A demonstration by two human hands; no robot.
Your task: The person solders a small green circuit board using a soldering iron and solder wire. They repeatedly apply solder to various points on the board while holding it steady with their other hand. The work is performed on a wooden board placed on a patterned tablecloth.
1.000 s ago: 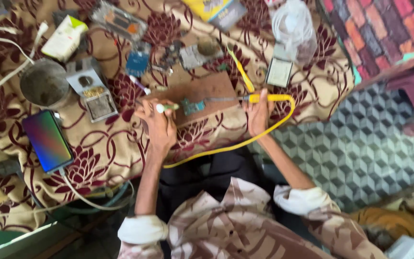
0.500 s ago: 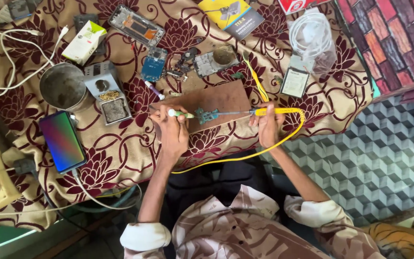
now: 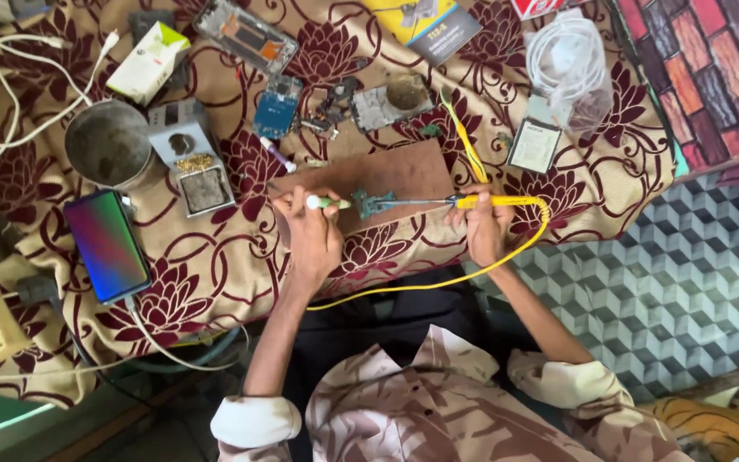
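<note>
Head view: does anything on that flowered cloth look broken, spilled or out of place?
Yes. Opened phone parts lie loose near the top: a bare blue circuit board, a stripped phone frame and small scattered bits. White cables sprawl in a tangle at the left. The lit phone looks whole. Nothing looks spilled.

Bare patterned cloth point(image 3: 215, 257) lies open at lower centre, between the phone point(image 3: 106, 246) at left and the left hand point(image 3: 314, 239). The upper frame is crowded: metal cup point(image 3: 109, 144), small grey box point(image 3: 188, 158), circuit boards point(image 3: 277, 106) and loose parts. The yellow cable point(image 3: 438, 278) loops around the right hand point(image 3: 485, 229), fencing the cloth's lower right edge.
</note>
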